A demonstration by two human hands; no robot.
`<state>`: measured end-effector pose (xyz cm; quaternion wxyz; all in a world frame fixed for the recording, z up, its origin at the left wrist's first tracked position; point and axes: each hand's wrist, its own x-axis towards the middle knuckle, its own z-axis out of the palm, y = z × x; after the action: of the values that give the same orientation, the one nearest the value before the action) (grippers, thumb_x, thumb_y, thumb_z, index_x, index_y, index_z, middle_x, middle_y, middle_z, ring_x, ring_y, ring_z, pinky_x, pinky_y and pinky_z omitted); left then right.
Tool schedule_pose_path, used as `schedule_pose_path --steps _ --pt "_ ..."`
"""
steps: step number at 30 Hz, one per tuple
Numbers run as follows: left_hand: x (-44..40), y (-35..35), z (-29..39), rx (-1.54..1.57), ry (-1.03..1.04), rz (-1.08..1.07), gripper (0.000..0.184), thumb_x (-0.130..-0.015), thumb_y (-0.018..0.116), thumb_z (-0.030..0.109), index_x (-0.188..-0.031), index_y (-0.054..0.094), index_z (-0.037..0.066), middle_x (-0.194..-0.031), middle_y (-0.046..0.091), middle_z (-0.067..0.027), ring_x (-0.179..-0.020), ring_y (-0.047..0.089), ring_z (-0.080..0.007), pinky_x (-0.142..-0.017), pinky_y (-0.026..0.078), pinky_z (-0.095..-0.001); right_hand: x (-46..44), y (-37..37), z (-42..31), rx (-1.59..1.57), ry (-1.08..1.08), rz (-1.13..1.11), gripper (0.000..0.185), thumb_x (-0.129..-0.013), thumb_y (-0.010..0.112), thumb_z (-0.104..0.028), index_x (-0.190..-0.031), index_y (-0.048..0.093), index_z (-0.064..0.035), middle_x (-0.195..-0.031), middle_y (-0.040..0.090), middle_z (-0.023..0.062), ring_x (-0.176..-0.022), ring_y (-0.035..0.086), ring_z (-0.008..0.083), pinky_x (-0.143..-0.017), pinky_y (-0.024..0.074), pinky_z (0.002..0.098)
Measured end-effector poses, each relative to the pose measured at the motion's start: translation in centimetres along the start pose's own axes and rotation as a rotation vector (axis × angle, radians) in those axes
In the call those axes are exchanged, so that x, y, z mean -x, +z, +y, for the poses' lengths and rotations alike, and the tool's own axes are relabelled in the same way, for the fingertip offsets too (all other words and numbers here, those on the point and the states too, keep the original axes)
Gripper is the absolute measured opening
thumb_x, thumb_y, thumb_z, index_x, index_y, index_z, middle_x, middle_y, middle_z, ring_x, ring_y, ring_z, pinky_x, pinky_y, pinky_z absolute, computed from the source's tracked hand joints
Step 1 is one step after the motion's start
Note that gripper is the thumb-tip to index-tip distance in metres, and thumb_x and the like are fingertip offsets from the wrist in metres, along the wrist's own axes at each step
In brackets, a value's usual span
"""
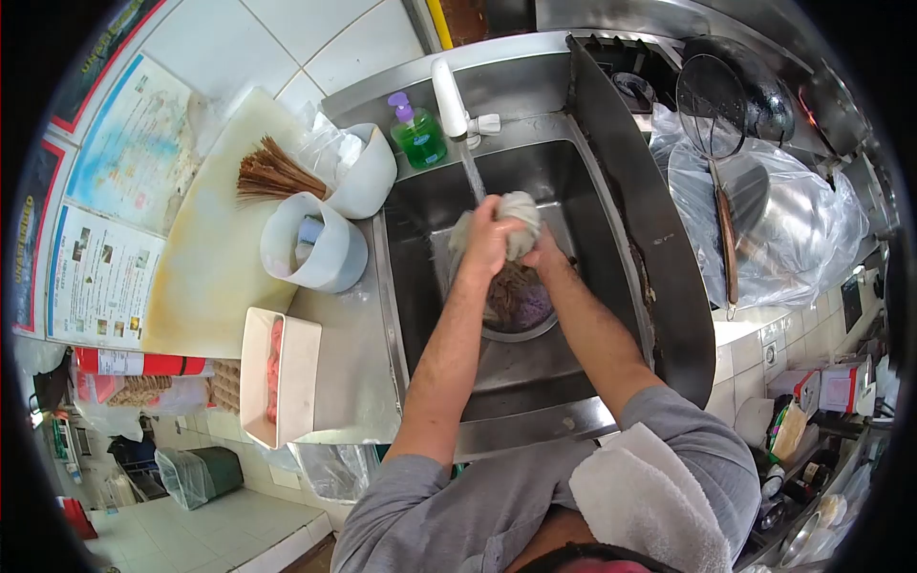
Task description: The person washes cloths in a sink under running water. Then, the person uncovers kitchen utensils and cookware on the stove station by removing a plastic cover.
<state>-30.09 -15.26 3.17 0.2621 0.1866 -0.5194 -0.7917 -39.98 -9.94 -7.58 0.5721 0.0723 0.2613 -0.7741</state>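
Over a steel sink (487, 368), my left hand (485, 237) and my right hand (546, 250) are closed around a wet, pale cloth (518, 220). Water runs from the white faucet (449, 98) just behind the cloth. Below my hands a round metal bowl (521, 334) sits in the sink, with brownish and purple material (535, 304) in it. My forearms hide part of the bowl.
Behind the sink stands a green soap bottle (418, 141). Left of it are two white containers (334, 263), a brush of brown bristles (277, 174) and a cream bin (301, 372). A strainer (726, 205) lies on plastic at the right.
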Motion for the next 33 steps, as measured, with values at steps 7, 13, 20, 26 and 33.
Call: schedule_pose_path --steps 7,13,20,26,33 --pt "-0.3 -8.8 -7.9 0.642 -0.190 -0.095 0.048 -0.091 0.037 0.051 -0.119 0.051 0.015 -0.114 0.056 -0.0030 -0.110 0.051 -0.0200 -0.095 0.040 -0.0382 1.0 7.2 2.1 -0.053 0.164 -0.183 0.035 -0.086 0.043 -0.022 -0.103 0.059 0.0042 -0.101 0.063 0.0184 -0.094 0.061 0.0289 -0.086 0.0487 0.0435" --pt "-2.3 -6.3 -5.0 0.526 -0.080 -0.057 0.053 -0.085 0.053 0.047 -0.114 0.051 0.003 -0.110 0.056 -0.0113 -0.101 0.055 -0.0278 -0.089 0.046 -0.0429 2.3 4.8 0.0 0.364 -0.232 0.037 0.028 -0.083 0.056 -0.028 -0.098 0.062 -0.0053 -0.098 0.062 0.0088 -0.091 0.059 0.0216 -0.081 0.0478 0.0393" --pt "-1.0 0.4 -1.3 -0.453 0.419 0.098 0.067 -0.073 0.075 0.021 -0.126 0.041 0.001 -0.130 0.041 -0.0156 -0.112 0.046 -0.0300 -0.095 0.038 -0.0430 5.5 6.8 -2.6 0.021 0.078 -0.060 0.050 -0.081 0.054 -0.057 -0.093 0.061 -0.0090 -0.090 0.064 0.0070 -0.083 0.060 0.0203 -0.076 0.0471 0.0408" --pt "0.0 2.2 -1.3 -0.737 0.419 0.309 0.057 -0.074 0.073 0.027 -0.115 0.049 -0.006 -0.120 0.051 -0.0187 -0.103 0.053 -0.0285 -0.088 0.042 -0.0395 -1.8 5.8 1.7 -0.050 -0.172 -0.345 0.019 -0.078 0.061 -0.030 -0.087 0.064 -0.0134 -0.086 0.065 0.0053 -0.082 0.061 0.0223 -0.074 0.0483 0.0344" --pt "-3.0 -4.2 -4.9 0.278 -0.045 0.295 0.040 -0.088 0.045 0.034 -0.109 0.054 0.001 -0.106 0.056 -0.0137 -0.095 0.058 -0.0259 -0.085 0.045 -0.0357 3.3 10.2 0.6 1.348 -0.689 0.353 0.017 -0.070 0.063 -0.021 -0.087 0.066 -0.0166 -0.086 0.066 0.0082 -0.082 0.062 0.0279 -0.073 0.0490 0.0369"
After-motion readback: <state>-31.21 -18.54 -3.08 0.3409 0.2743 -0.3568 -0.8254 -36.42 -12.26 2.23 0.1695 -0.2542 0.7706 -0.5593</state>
